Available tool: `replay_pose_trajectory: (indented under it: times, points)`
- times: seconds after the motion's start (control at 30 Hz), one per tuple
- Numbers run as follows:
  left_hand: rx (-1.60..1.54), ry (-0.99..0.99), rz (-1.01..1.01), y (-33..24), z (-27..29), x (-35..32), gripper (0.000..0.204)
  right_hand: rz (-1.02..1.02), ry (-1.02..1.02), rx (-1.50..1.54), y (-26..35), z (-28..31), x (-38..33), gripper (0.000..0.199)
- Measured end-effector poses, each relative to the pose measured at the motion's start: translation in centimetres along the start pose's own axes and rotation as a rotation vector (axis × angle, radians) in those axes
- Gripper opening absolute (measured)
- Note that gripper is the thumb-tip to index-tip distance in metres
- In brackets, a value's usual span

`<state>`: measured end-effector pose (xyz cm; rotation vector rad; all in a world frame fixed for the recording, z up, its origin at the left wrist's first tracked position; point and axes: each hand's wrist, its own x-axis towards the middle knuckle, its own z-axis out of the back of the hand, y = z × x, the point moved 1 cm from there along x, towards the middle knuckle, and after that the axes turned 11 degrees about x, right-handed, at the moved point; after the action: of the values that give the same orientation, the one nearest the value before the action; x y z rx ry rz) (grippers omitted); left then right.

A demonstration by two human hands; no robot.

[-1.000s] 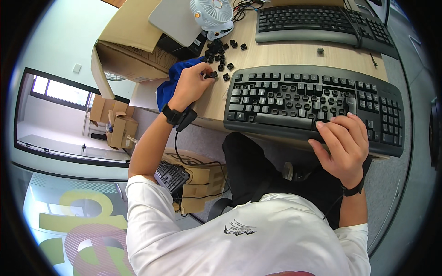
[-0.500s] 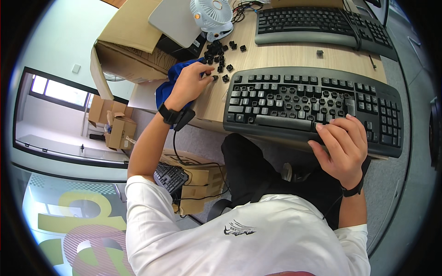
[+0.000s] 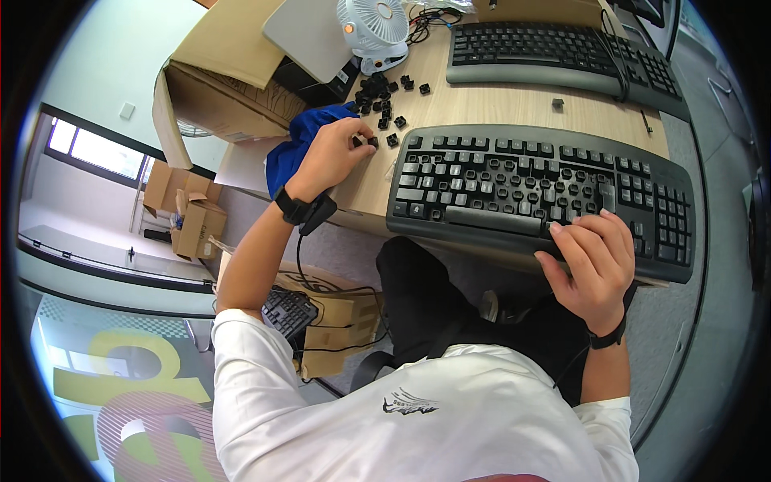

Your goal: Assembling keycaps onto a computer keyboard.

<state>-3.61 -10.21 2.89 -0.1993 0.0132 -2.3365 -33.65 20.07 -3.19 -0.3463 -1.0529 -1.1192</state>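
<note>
A black keyboard (image 3: 498, 219) lies at the desk's near edge, with many keycaps off its middle rows and bare key stems showing. My right hand (image 3: 593, 269) rests its bent fingertips on the keyboard's near rim, right of the space bar. Its thumb stands apart from the fingers, and I see nothing held. Left of the keyboard, my left hand (image 3: 337, 153) pinches a small black keycap (image 3: 372, 142) just above the desk. Beyond it lies a loose pile of black keycaps (image 3: 376, 85), with several scattered singly.
A blue cloth (image 3: 283, 161) lies beside my left wrist. Further back stand an open cardboard box (image 3: 217, 112) and a white fan (image 3: 376, 24). A second keyboard (image 3: 522, 74) with its cable sits at the far right. One grey keycap (image 3: 558, 104) lies between the keyboards.
My left fingers have closed round a keycap at the pile's near side. My right hand stays at the keyboard's near rim. The whole view has shifted slightly.
</note>
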Motion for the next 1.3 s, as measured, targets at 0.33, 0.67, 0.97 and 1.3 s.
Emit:
replay_pose_trajectory:
  times: [0.33, 0.67, 0.97, 1.3]
  points:
    - [-0.074, -0.058, -0.044, -0.8, -0.4, -1.3, 0.036, 0.005, 0.004, -0.017, 0.0, -0.2, 0.1, 0.034]
    - [-0.116, -0.043, -0.020, -0.2, -0.7, -2.4, 0.039, 0.008, 0.011, -0.028, 0.2, -0.1, 0.2, 0.031]
    - [-0.103, -0.127, -0.095, -0.4, -0.9, -2.8, 0.035, 0.016, 0.014, -0.032, 0.2, -0.2, 0.3, 0.030]
    - [-0.063, -0.173, -0.084, -1.3, -0.5, -2.9, 0.023, 0.018, 0.015, -0.028, 0.2, -0.2, 0.3, 0.030]
